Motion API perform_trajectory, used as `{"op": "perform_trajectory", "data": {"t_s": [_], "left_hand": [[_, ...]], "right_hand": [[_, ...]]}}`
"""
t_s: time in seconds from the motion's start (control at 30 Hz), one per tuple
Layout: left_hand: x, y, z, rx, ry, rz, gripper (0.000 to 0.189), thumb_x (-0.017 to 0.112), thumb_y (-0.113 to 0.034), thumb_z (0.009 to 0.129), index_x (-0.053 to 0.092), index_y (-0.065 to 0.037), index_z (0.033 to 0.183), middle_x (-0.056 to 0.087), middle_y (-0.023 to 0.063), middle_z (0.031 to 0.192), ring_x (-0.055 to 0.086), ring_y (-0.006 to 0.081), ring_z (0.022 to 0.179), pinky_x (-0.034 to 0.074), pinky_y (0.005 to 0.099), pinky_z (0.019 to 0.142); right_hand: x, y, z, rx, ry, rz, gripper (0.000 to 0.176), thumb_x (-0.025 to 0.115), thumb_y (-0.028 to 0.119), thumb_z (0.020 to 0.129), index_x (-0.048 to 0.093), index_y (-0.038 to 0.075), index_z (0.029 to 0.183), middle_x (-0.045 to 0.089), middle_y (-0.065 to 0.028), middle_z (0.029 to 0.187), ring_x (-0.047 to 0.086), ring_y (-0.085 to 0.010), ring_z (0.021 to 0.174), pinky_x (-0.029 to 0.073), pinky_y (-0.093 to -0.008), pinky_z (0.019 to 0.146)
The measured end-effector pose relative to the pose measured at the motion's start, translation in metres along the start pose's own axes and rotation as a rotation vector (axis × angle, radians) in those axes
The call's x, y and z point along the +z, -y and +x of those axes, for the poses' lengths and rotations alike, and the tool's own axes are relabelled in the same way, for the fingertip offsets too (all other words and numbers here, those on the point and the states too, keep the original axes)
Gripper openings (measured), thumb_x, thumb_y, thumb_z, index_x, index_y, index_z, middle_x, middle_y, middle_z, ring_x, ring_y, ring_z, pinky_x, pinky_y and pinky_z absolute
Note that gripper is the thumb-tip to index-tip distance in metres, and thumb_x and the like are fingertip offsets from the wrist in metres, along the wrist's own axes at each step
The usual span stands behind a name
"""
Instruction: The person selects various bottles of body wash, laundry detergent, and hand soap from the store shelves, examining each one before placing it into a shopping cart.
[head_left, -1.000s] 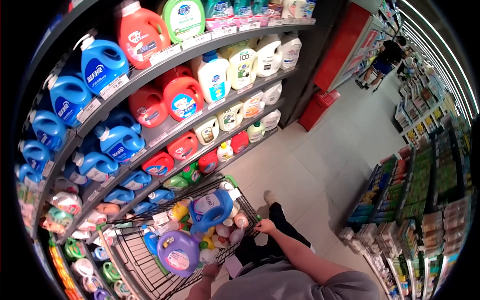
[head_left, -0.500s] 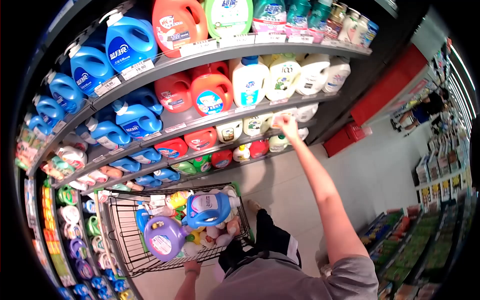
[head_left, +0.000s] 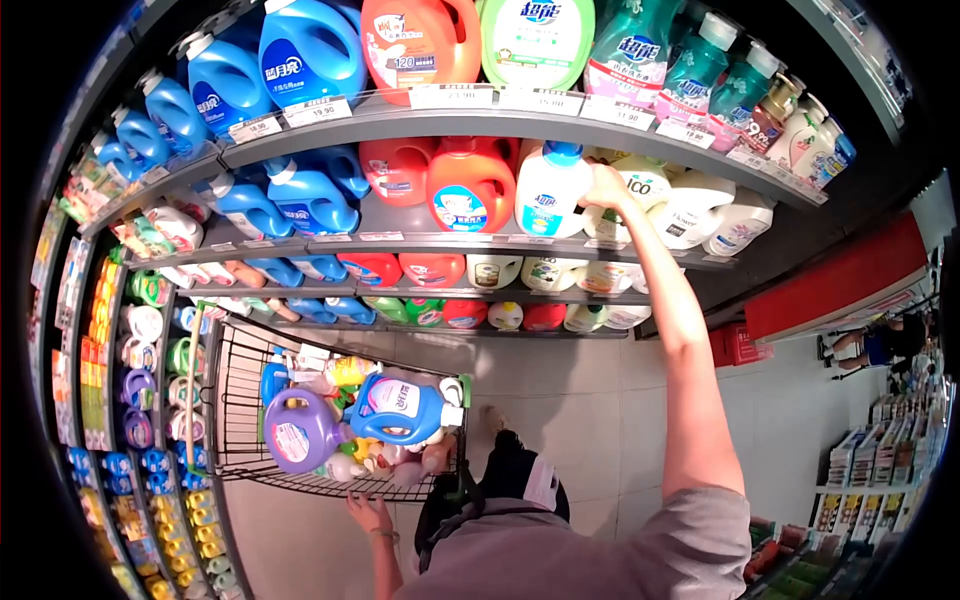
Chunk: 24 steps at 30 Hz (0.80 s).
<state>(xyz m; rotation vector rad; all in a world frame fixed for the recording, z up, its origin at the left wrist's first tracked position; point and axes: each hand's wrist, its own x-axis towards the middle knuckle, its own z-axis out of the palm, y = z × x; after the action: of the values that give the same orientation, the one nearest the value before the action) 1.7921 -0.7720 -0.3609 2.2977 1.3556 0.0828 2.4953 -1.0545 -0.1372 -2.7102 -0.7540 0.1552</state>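
On the middle shelf stands a white detergent bottle [head_left: 545,195] with a blue cap and blue-and-white label. My right hand [head_left: 604,187] is closed at the handle on its right side; the fingertips are partly hidden. A white bottle with a green-lettered label [head_left: 640,180] stands just behind that hand. Low in view, my left hand [head_left: 370,513] has its fingers apart beside the near side of the shopping cart [head_left: 235,400], holding nothing. Inside the cart lie a purple detergent jug [head_left: 300,432], a blue detergent jug [head_left: 398,408] and several smaller goods.
Red detergent bottles [head_left: 470,195] stand left of the white one, white bottles [head_left: 693,210] to its right. A price-tagged upper shelf [head_left: 400,122] curves above my right hand. At the far right is another person [head_left: 880,342], near a red box [head_left: 742,345].
My right hand has gone up from a lower shelf to the white bottle on the middle shelf. My left hand has come into fuller view beside the cart. The view has shifted.
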Motion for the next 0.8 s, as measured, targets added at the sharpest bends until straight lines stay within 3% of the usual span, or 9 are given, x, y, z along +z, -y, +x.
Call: {"op": "perform_trajectory", "data": {"t_s": [0.2,0.27,0.4,0.43,0.47,0.53,0.67,0.77,0.8], "left_hand": [[0.017,-0.006,0.004,-0.007,0.032,-0.223,0.022,0.058,-0.014,0.075,0.056,-0.004,0.094,0.030,0.0265,0.132,0.028,0.0409,0.122,0.024,0.0450,0.101],[0.024,-0.005,0.006,0.041,0.045,-0.215,0.022,0.058,-0.013,0.076,0.055,-0.004,0.095,0.032,0.0260,0.131,0.031,0.0406,0.120,0.026,0.0449,0.100],[0.027,-0.034,0.012,0.114,-0.004,-0.262,0.024,0.059,-0.013,0.077,0.056,-0.004,0.098,0.033,0.0238,0.130,0.034,0.0382,0.119,0.028,0.0429,0.099],[0.021,-0.045,0.014,0.126,-0.006,-0.291,0.024,0.059,-0.013,0.077,0.056,-0.003,0.098,0.034,0.0236,0.130,0.035,0.0380,0.119,0.028,0.0423,0.099],[0.013,-0.057,0.019,0.140,-0.009,-0.317,0.024,0.060,-0.014,0.077,0.056,-0.003,0.098,0.034,0.0234,0.129,0.035,0.0379,0.119,0.028,0.0416,0.098],[0.001,-0.071,0.028,0.120,-0.020,-0.366,0.022,0.061,-0.015,0.077,0.057,-0.003,0.096,0.034,0.0228,0.129,0.035,0.0362,0.120,0.030,0.0400,0.098],[0.000,-0.081,0.057,0.278,0.122,-0.694,0.040,0.063,-0.015,0.076,0.048,-0.005,0.112,0.036,0.0171,0.132,0.039,0.0300,0.118,0.034,0.0383,0.094],[-0.032,-0.140,0.078,0.305,0.634,-1.179,0.061,0.064,-0.016,0.075,0.034,-0.008,0.127,0.038,0.0111,0.132,0.040,0.0245,0.119,0.033,0.0380,0.095],[-0.036,-0.156,0.086,0.373,0.715,-1.265,0.067,0.066,-0.018,0.074,0.031,-0.008,0.130,0.038,0.0099,0.132,0.040,0.0231,0.119,0.033,0.0376,0.095]], "right_hand": [[0.037,-0.014,-0.033,-0.170,-0.187,0.697,0.072,0.075,0.014,0.048,0.046,0.003,0.114,0.055,-0.0142,0.108,0.054,-0.0257,0.099,0.043,-0.0335,0.088],[0.048,-0.003,-0.052,-0.216,-0.229,0.705,0.072,0.077,0.015,0.049,0.046,0.004,0.114,0.054,-0.0113,0.109,0.054,-0.0213,0.097,0.043,-0.0336,0.088],[0.088,0.039,-0.081,-0.447,-0.210,0.262,0.069,0.079,0.019,0.054,0.051,0.008,0.116,0.060,-0.0113,0.100,0.058,-0.0208,0.090,0.046,-0.0340,0.084],[0.097,0.055,-0.089,-0.381,-0.152,0.465,0.064,0.074,0.022,0.059,0.052,0.013,0.119,0.063,-0.0123,0.093,0.061,-0.0243,0.085,0.047,-0.0329,0.081],[0.074,0.091,-0.101,-0.337,-0.066,0.027,0.064,0.072,0.026,0.061,0.051,0.019,0.121,0.064,-0.0122,0.090,0.062,-0.0257,0.084,0.048,-0.0324,0.077],[0.057,0.140,-0.112,-0.306,0.104,-0.105,0.064,0.072,0.028,0.060,0.051,0.022,0.120,0.063,-0.0122,0.090,0.062,-0.0264,0.082,0.049,-0.0331,0.074],[0.055,0.177,-0.141,-0.307,-0.076,0.591,0.077,0.080,0.021,0.051,0.050,0.010,0.121,0.064,-0.0115,0.098,0.061,-0.0180,0.090,0.047,-0.0296,0.083],[0.056,0.224,-0.183,0.061,0.123,1.143,0.074,0.078,0.007,0.054,0.048,0.003,0.122,0.059,-0.0053,0.107,0.054,-0.0125,0.098,0.042,-0.0266,0.088],[0.060,0.239,-0.197,0.017,0.153,1.266,0.070,0.074,0.002,0.058,0.047,0.002,0.122,0.060,-0.0041,0.102,0.056,-0.0086,0.085,0.047,-0.0221,0.069]]}}
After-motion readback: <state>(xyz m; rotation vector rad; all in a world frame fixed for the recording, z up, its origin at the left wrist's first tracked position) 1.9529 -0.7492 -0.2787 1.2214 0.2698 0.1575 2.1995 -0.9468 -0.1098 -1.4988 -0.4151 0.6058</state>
